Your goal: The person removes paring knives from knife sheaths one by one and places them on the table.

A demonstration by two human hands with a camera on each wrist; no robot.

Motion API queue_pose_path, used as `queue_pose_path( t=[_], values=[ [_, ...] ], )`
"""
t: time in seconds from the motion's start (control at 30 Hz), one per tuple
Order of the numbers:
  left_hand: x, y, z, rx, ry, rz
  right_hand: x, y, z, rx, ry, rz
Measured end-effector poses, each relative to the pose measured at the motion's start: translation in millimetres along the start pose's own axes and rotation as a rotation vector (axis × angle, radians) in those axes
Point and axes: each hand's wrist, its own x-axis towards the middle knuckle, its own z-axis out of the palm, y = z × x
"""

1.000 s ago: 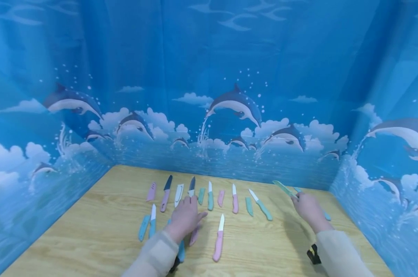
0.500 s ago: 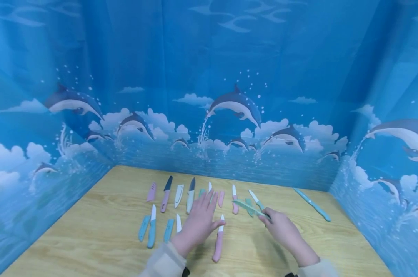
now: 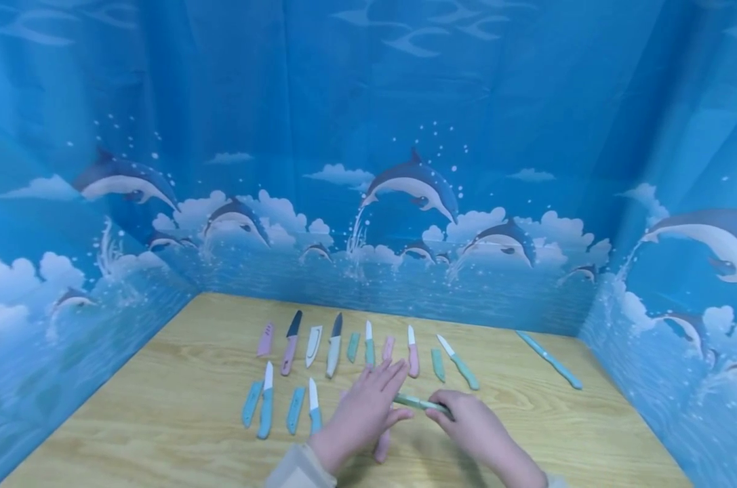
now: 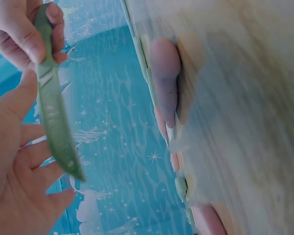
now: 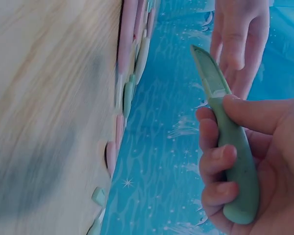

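Note:
My right hand (image 3: 474, 427) grips a green knife (image 5: 237, 161) by its handle, above the table. A green sheath (image 4: 59, 120) covers the blade, which points toward my left hand. The left hand (image 3: 365, 413) has its fingers extended and its thumb apart, beside the sheathed blade. In the left wrist view the sheath passes in front of those fingers; whether they touch it I cannot tell. Below the left hand lies a pink knife (image 3: 382, 449), mostly hidden by it in the head view, its handle showing.
Knives and sheaths lie in a back row, among them a white knife (image 3: 334, 349), a pink knife (image 3: 413, 356) and a green knife (image 3: 460, 364). Blue knives (image 3: 266, 410) and blue sheaths (image 3: 251, 404) lie front left. A long blue knife (image 3: 549, 360) lies far right. Dolphin-print curtains (image 3: 368, 102) surround the table.
My right hand has brought the green knife from the far right leftward and nearer to me. The left hand has moved right, off the front-left knives, to beside the green knife.

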Motion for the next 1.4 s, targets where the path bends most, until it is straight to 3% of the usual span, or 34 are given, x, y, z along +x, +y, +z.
queue_pose_path(
  t=[0.27, 0.47, 0.73, 1.13, 1.4],
  values=[
    [0.0, 0.8, 2.0, -0.015, -0.045, 0.061, -1.0, -3.0, 1.7, -0.023, 0.026, -0.095],
    [1.4, 2.8, -3.2, -0.176, -0.1, 0.002, 0.3, 0.1, -2.4, -0.038, 0.048, -0.136],
    [-2.8, 1.7, -12.5, -0.308, -0.222, 0.024, -1.6, 4.0, -7.8, -0.02, 0.007, -0.179],
    [-2.6, -2.6, -12.0, -0.31, -0.307, 0.067, -3.0, 6.8, -8.1, -0.02, -0.056, -0.197],
    [-2.6, -1.5, -12.6, -0.323, -0.336, 0.066, -4.1, 7.9, -8.7, -0.046, -0.031, -0.245]
  ],
)
